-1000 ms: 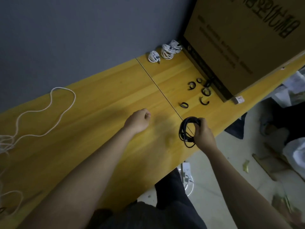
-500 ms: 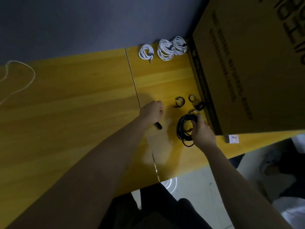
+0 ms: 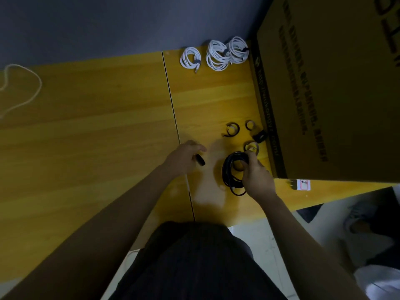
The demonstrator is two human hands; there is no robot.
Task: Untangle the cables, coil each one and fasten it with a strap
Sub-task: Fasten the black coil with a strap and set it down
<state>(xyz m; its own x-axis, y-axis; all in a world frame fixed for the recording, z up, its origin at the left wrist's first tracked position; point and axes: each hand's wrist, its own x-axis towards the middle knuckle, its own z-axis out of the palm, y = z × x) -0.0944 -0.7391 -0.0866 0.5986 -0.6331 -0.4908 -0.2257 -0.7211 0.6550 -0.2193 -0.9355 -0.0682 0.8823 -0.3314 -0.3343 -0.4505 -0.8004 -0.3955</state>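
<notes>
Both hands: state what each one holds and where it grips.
The right hand grips the coiled black cable on the coil's right side, thumb through the loop. The left hand holds a black strap by one end.

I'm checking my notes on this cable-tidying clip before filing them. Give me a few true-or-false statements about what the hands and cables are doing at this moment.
1. The right hand grips a coiled black cable. True.
2. The left hand is empty. False: it holds a small black strap.
3. Three coiled white cables lie near the grey wall. True.
4. The large brown cardboard box stands at the left end of the yellow wooden table. False: it stands on the right.
5. A loose white cable lies far left. True.
</notes>
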